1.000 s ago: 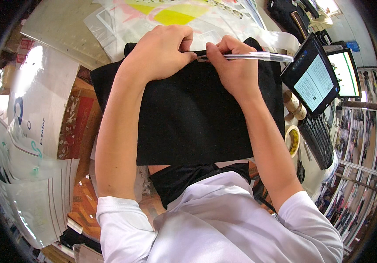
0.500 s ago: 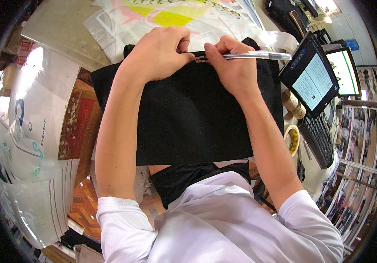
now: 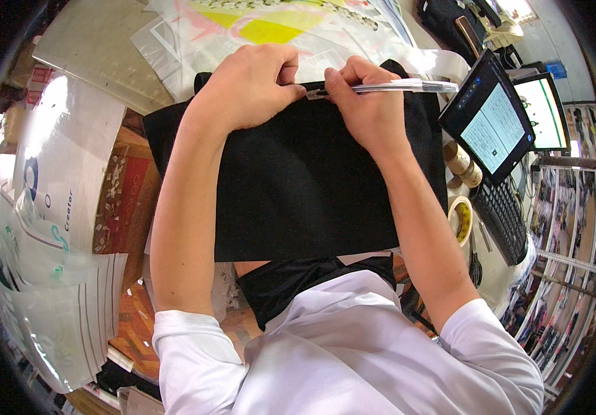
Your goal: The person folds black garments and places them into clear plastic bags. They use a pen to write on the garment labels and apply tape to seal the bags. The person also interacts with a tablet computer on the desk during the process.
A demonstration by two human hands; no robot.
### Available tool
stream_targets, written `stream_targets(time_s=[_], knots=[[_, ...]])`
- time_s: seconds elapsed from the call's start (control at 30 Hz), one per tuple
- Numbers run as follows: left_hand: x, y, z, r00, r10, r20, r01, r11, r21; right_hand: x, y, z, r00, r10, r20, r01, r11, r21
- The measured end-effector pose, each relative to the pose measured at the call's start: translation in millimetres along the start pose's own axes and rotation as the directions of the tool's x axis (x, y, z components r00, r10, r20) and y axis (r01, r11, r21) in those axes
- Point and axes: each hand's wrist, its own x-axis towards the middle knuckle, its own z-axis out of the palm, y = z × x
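Note:
A black piece of fabric (image 3: 305, 187), possibly a garment or bag, is spread in front of me and hangs over the table's near edge. At its far edge my left hand (image 3: 253, 86) is closed, thumb and fingers pinching the cloth beside a small pale label (image 3: 317, 95). Across from it my right hand (image 3: 371, 104) is closed around a clear-barrelled pen (image 3: 409, 86). The pen lies nearly level, its tip end at the label and its back end pointing right. My right fingers partly cover the tip.
Clear plastic bags (image 3: 242, 28) lie beyond the fabric. On the right are a tilted tablet (image 3: 488, 121), a second screen (image 3: 544, 111), a black keyboard (image 3: 502, 218) and a tape roll (image 3: 460, 220). Plastic mailing bags (image 3: 56, 318) hang at left, near a cardboard box (image 3: 128, 200).
Both hands stay in nearly the same place. The pen has shifted very slightly left, and a little more of the label shows between my hands.

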Motion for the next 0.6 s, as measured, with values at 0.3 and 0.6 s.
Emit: stream_targets(time_s=[0.3,0.6], knots=[[-0.1,1.5,0.5,1.0,-0.009,-0.008,0.009,1.0,0.015,-0.1,-0.6,-1.2,1.0,-0.012,0.01,0.012,1.0,0.013],[0.6,3.6,-0.7,0.999,-0.034,0.011,0.034,0.999,-0.014,2.5,-3.3,-2.9,1.0,0.011,-0.016,-0.011,1.0,-0.01]])
